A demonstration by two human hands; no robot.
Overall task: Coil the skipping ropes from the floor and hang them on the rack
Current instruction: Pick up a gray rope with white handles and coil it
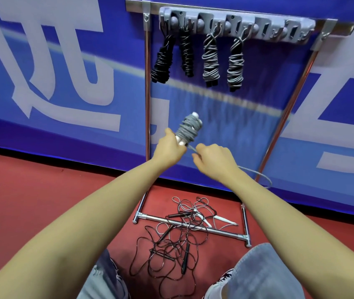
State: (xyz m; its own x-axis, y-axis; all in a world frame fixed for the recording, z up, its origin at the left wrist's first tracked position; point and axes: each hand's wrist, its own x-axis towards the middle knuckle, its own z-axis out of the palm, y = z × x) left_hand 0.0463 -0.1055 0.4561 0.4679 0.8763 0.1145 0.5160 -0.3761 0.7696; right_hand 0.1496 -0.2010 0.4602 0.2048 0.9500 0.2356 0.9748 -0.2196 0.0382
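My left hand [169, 147] grips the white handles of a grey skipping rope [188, 128], whose cord is wound around them in a thick bundle. My right hand [211, 157] pinches the loose grey tail of that cord, which loops away past my right forearm [258, 175]. Above, the grey hook rack [236, 25] carries two black coiled ropes [164, 59] on the left and two grey coiled ropes [211, 59] beside them. On the red floor lies a tangle of black ropes [171, 244] and a white-handled rope [210, 219].
The rack hangs on a chrome stand [148, 104] whose base bar [193, 226] crosses the floor under the tangle. A blue banner wall [63, 83] is behind. My knees in jeans [264, 272] and shoes are at the bottom edge.
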